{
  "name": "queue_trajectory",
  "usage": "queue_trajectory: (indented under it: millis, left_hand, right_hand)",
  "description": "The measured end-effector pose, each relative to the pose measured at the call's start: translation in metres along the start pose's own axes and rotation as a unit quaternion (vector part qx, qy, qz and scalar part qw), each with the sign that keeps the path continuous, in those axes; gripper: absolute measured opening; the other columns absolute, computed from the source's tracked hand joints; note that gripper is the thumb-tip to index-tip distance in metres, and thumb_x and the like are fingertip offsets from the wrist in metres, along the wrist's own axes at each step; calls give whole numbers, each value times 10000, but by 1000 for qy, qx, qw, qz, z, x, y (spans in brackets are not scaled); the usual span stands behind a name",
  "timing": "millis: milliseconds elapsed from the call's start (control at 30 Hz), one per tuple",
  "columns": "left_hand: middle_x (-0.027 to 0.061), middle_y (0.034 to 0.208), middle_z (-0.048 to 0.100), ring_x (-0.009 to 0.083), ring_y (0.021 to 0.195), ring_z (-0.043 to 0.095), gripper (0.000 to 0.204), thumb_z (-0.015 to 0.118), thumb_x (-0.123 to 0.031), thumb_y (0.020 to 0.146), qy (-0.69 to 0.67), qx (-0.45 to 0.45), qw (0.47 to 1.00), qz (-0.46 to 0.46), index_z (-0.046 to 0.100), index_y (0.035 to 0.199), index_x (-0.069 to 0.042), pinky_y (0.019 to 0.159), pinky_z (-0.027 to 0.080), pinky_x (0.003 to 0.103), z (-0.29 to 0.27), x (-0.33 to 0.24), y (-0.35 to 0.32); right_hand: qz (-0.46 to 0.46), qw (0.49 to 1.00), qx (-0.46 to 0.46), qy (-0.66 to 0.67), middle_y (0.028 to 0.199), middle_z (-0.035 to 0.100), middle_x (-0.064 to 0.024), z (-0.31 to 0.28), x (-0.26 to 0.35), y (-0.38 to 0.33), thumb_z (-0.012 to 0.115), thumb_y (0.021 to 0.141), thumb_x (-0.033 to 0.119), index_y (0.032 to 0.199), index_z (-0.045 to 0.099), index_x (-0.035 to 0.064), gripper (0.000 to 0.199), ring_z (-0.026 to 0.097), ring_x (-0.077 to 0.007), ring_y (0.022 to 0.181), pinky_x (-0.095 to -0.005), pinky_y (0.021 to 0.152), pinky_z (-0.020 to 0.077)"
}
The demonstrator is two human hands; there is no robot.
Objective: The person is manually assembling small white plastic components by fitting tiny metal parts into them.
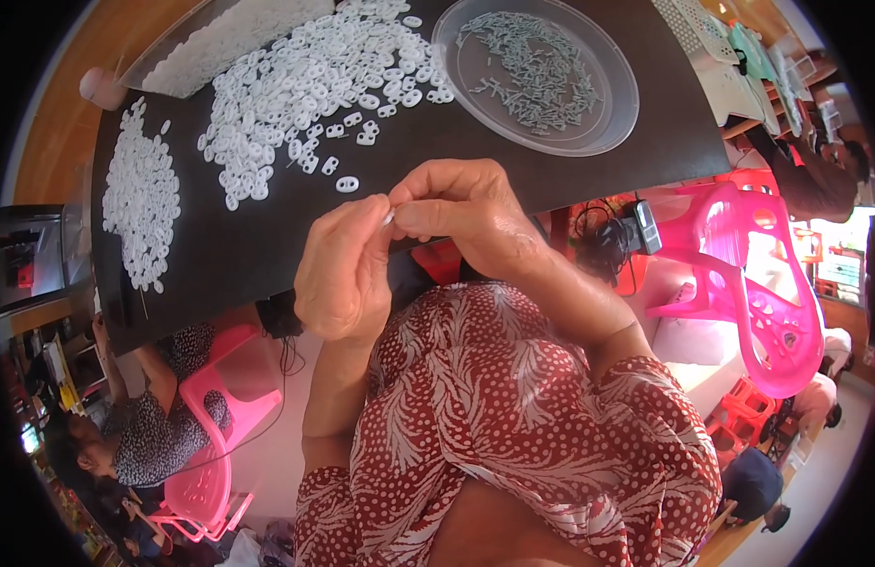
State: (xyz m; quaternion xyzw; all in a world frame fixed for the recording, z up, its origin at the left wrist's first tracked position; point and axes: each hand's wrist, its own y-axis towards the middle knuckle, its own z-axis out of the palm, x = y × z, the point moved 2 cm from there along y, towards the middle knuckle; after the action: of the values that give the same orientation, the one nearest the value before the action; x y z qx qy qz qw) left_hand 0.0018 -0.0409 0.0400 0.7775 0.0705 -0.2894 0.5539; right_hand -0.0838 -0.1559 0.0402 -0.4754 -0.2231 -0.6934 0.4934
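Note:
My left hand [343,269] and my right hand [466,213] meet at the near edge of a dark table [229,255]. Together their fingertips pinch one small white plastic piece [388,217]; most of it is hidden by the fingers. Just beyond the hands lies a big heap of small white two-holed plastic pieces [314,85]. A second patch of the same white pieces [142,198] lies at the table's left. A clear round dish [537,74] with several thin grey pins stands at the back right.
A clear tray [220,38] filled with white pieces sits at the back left. A pink plastic chair [749,283] stands to my right, another pink chair [210,425] lower left, where a person in a dotted top [139,435] sits. Other people are at far right.

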Motion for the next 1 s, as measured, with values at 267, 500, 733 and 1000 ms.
queue_trajectory:
  millis: [267,500,733,1000]
  left_hand:
    - [107,872,640,170,781,607,192,654,105,781,-165,-26,961,-220,620,959,43,709,492,254,-5,8,-12]
    - [100,889,625,143,760,584,147,659,90,783,-146,-37,958,-244,641,916,31,680,473,226,-9,15,-19]
    - [78,873,605,119,733,567,151,644,68,806,-180,-30,937,-297,640,955,45,668,485,220,-4,26,-29]
    - [82,856,602,141,721,590,141,635,52,819,-191,-46,927,-320,635,959,58,669,515,240,-2,32,-33]
  right_hand:
    - [0,997,7,-73,784,648,-47,-1,7,0,659,805,55,878,658,-17,102,566,-76,688,-205,603,434]
    - [-259,841,-185,-438,775,638,-106,-55,60,11,682,749,56,848,675,6,111,627,-195,766,-296,684,487]
    - [-231,716,-152,-641,780,650,-117,-113,76,51,639,745,110,804,682,69,83,614,-299,800,-387,712,477]
    - [-257,622,-77,-736,731,606,-75,-110,61,74,642,756,89,781,673,97,41,571,-287,792,-390,709,451]
